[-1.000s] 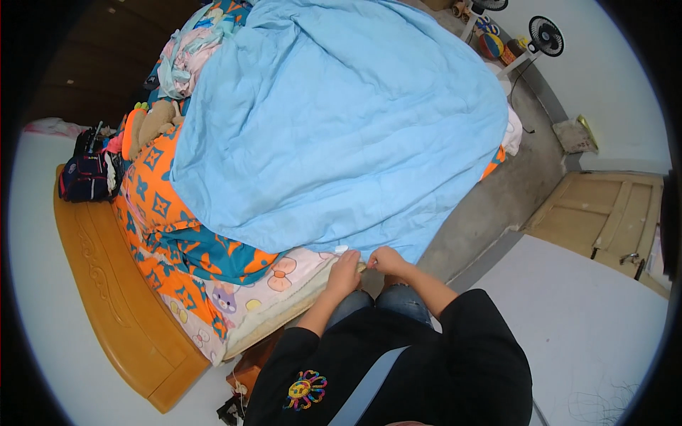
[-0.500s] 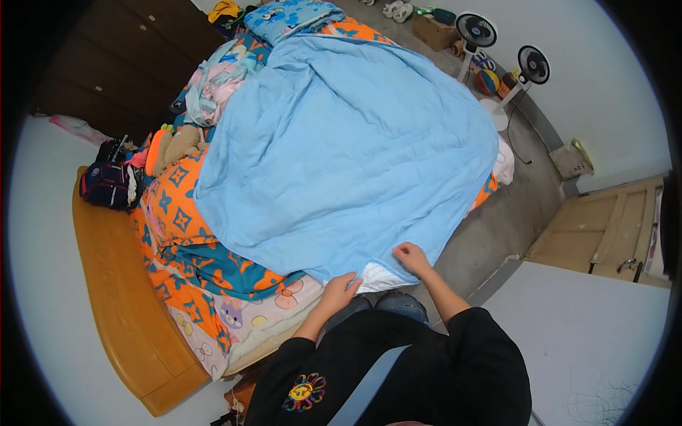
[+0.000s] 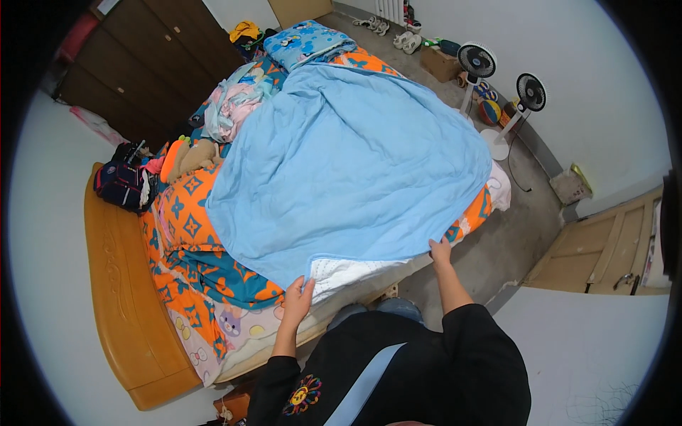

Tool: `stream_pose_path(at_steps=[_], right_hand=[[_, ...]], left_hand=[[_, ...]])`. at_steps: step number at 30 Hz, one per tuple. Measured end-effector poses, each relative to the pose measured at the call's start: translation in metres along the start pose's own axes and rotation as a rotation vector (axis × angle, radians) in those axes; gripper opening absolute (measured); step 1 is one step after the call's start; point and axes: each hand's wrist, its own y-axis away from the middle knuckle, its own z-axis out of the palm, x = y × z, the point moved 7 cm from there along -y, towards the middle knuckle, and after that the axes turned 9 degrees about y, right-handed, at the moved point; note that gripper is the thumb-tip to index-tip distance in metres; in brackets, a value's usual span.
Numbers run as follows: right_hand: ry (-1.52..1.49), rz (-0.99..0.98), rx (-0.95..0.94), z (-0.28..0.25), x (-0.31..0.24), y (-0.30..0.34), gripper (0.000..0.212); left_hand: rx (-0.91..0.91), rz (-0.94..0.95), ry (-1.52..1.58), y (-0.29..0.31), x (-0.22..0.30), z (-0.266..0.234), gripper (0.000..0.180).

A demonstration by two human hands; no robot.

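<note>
A large light-blue quilt point(image 3: 355, 170) lies spread over the bed, wrinkled across its far left part. Its near edge is turned up between my hands, showing the white underside point(image 3: 341, 275). My left hand point(image 3: 298, 297) is closed on the near edge, thumb up, beside that white strip. Farther right, my right hand point(image 3: 441, 253) pinches the quilt's near right edge, close to the side of the mattress. Orange and teal patterned bedding point(image 3: 192, 206) shows from beneath the quilt on the left, above a pale printed sheet point(image 3: 249, 323).
A wooden headboard point(image 3: 121, 305) stands at the left. Clothes point(image 3: 231, 106), a plush toy point(image 3: 195, 157) and a dark bag point(image 3: 122, 186) sit along the bed's left side. A folded blue blanket point(image 3: 309, 44) lies at the far end. Two fans point(image 3: 477, 62) stand right of the bed.
My hands have moved apart, left hand leftward and right hand rightward along the near edge. The white underside shows as a longer strip. The view has shifted, with more of the far room visible.
</note>
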Motion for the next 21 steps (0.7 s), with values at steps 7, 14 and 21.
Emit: stream_pose_path(at_steps=[7,14,21], right_hand=[[0.184,-0.510,-0.193,0.024,-0.097,0.052,0.037],[0.471,-0.685,-0.565,0.062,-0.112,0.165,0.035],[0.403,-0.743,-0.727,0.093,-0.141,0.248,0.018]], left_hand=[[0.042,0.007,-0.096,-0.012,-0.026,-0.008,0.015],[0.004,-0.033,0.015,-0.045,-0.007,0.049,0.026],[-0.301,-0.091,-0.269,-0.077,-0.024,0.112,0.045]])
